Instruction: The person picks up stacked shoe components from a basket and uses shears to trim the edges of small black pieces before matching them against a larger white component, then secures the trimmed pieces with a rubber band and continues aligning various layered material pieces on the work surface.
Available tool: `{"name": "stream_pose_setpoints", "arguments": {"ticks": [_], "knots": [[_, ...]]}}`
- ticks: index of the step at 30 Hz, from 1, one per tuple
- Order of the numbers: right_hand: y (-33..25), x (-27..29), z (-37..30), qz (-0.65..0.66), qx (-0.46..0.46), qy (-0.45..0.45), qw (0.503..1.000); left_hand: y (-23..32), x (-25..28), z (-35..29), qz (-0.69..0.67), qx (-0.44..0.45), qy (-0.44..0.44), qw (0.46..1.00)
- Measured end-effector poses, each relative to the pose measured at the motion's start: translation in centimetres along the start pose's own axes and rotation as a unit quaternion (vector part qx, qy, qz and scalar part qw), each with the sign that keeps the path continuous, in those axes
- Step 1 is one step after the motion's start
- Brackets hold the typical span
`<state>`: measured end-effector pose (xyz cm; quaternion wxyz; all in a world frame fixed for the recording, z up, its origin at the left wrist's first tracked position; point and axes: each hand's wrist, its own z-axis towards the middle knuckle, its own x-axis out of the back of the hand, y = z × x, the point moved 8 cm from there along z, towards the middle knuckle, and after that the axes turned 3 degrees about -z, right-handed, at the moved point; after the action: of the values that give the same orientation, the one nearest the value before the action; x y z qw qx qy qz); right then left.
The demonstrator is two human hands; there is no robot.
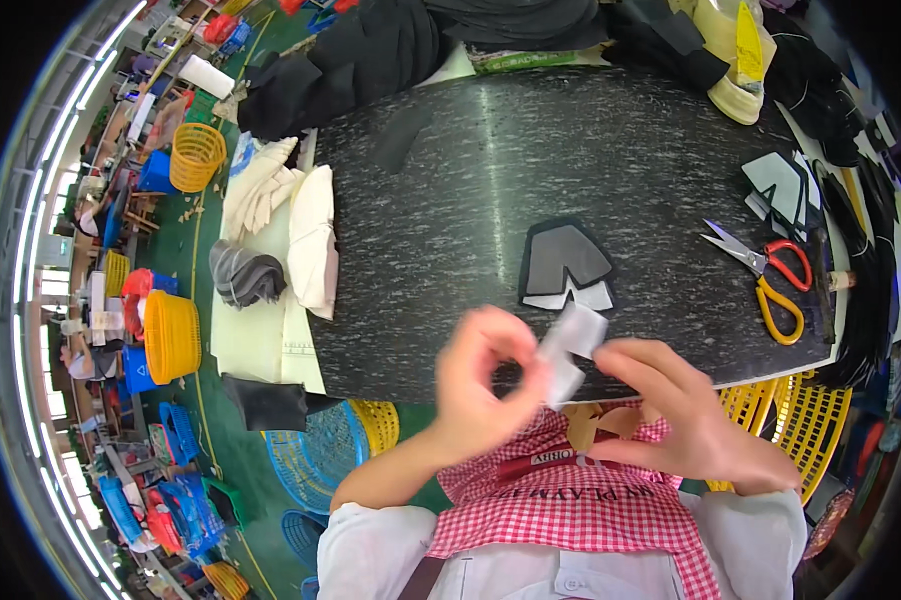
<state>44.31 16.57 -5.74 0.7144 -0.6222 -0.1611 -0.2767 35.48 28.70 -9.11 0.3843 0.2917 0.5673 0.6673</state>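
A white notched piece [573, 340], blurred by motion, is pinched at its left side between thumb and fingers of my left hand [485, 375], over the table's near edge. My right hand [680, 415] is beside its right edge, thumb spread away from the fingers; whether the fingertips touch the piece I cannot tell. Just beyond lies a stack: a grey notched piece [558, 258] over a black piece [608, 262], a white piece [595, 296] showing at the near side. Small tan scraps [582, 428] lie against my checked apron [560, 520].
Red-and-yellow-handled scissors [765, 268] lie open-bladed on the right, near white cut pieces [776, 190]. Dark fabric stacks [370, 65] line the far edge. Cream cloth gloves [260, 190] lie left. Blue [315, 450] and yellow [810, 430] baskets stand below the table edge.
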Motion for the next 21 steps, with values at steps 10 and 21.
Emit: {"name": "stream_pose_setpoints", "arguments": {"ticks": [10,21], "knots": [[5.0,1.7,3.6,0.084,-0.088,0.072,0.99,-0.9,-0.2,2.2,0.073,0.034,-0.074,0.994],[8.6,2.2,7.9,-0.08,-0.087,0.077,0.99,-3.7,0.8,6.5,0.242,0.083,-0.058,0.965]]}}
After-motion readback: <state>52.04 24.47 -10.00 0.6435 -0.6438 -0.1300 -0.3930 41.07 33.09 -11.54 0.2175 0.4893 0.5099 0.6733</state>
